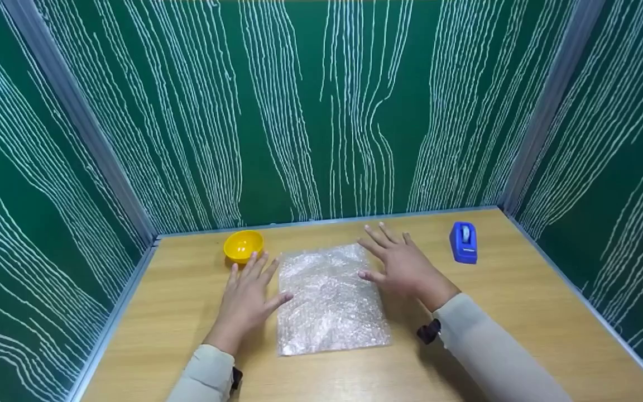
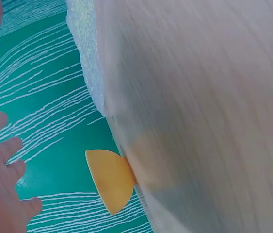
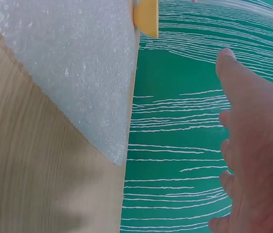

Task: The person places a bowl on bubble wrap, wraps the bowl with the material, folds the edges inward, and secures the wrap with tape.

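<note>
A sheet of clear bubble wrap (image 1: 330, 301) lies flat on the wooden table, between the two hands. The left hand (image 1: 248, 298) hovers by its left edge with fingers spread, holding nothing. Near those fingertips, at the back left, stands a yellow bowl (image 1: 243, 246), also seen from the side in the left wrist view. Over the sheet's upper right edge, the right hand (image 1: 402, 265) is spread with straight fingers and nothing in its grasp. In the right wrist view, a gap separates the right hand (image 3: 257, 141) from the bubble wrap (image 3: 73, 63).
A blue tape dispenser (image 1: 464, 243) stands at the back right of the table (image 1: 494, 335). Green panels (image 1: 277, 111) with white wavy lines rise behind and at both sides, joined by grey corner posts. Dark wrist cameras sit at both sleeves.
</note>
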Available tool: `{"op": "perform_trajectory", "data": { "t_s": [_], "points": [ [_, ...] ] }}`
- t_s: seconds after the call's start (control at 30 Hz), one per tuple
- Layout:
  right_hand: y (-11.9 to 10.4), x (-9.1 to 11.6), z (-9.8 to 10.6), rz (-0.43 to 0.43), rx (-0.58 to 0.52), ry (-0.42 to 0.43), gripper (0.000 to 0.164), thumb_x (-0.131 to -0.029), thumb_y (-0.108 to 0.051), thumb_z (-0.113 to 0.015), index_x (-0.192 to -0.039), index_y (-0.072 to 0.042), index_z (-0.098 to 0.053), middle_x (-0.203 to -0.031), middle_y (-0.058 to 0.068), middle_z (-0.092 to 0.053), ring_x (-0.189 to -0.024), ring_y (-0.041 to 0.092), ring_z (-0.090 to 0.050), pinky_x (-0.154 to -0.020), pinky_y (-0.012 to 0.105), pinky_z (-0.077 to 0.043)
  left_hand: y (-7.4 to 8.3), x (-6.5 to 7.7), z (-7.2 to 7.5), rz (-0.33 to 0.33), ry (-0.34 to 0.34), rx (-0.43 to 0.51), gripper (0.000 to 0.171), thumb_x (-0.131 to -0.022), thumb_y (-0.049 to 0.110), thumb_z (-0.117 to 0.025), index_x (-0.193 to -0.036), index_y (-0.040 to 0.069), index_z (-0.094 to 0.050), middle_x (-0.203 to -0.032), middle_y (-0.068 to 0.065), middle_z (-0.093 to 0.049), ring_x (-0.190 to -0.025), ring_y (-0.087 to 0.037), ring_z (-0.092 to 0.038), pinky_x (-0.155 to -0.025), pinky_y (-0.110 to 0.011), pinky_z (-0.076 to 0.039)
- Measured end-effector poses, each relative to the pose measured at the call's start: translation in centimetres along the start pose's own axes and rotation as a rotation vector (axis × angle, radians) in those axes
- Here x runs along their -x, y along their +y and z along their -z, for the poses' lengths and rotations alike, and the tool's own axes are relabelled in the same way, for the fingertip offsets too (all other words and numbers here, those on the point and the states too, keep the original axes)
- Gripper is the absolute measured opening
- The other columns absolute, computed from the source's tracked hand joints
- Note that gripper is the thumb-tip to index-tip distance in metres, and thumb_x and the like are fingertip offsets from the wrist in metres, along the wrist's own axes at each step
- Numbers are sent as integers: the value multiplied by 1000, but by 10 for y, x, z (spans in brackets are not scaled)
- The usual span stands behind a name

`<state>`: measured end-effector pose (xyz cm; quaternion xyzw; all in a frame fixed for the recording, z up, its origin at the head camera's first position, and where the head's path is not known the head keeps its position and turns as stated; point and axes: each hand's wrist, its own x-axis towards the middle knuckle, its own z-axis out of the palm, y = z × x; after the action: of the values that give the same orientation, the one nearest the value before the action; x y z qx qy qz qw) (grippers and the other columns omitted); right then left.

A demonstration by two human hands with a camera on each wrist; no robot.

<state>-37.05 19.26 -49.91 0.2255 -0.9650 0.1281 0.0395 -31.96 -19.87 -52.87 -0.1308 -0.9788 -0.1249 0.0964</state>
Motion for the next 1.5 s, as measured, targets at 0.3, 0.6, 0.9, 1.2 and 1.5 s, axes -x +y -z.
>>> {"op": "perform_trajectory", "data": {
  "t_s": [0.3,0.6,0.9,1.2,1.5],
  "points": [
    [4,-3,-6,9,-2,6,89,-105,-82,-56,-180,-42,-28,-192,-10,-8,-181,32,-1,-140,75,-7,-2,-3,-2,8,-1,22,94,-103,80,-60,-180,33,-34,-191,-2,-23,-180,-33,-16,-144,-68,-8],
    [7,-5,-14,52,-21,-12,97,-101,-91,-46,-180,-38,-29,-192,-5,-11,-180,37,-5,-138,78,-8,-19,-15,-1,75,0,106,93,-104,77,-62,-178,26,-39,-190,-4,-28,-179,-36,-17,-143,-68,-9],
    [13,-3,-34,72,-27,-73,91,-106,-74,-62,-180,-33,-30,-191,-2,-13,-179,40,-10,-137,79,-9,-48,-39,5,227,21,248,87,-107,68,-67,-177,24,-41,-190,-11,-27,-177,-41,-19,-142,-70,-15],
    [14,-3,-56,63,-74,-152,91,-104,-69,-71,-179,-30,-37,-191,3,-22,-177,44,-17,-137,80,-15,-71,-65,6,388,74,369,96,-106,63,-73,-180,19,-31,-186,-16,-28,-165,-44,-35,-139,-69,-28],
    [19,-1,-60,60,-74,-226,88,-102,-72,-70,-177,-36,-39,-191,-1,-25,-178,41,-17,-136,81,-17,-91,-77,-9,490,125,521,100,-107,54,-77,-181,12,-24,-181,-20,-33,-159,-42,-43,-141,-63,-28]
  ]
}}
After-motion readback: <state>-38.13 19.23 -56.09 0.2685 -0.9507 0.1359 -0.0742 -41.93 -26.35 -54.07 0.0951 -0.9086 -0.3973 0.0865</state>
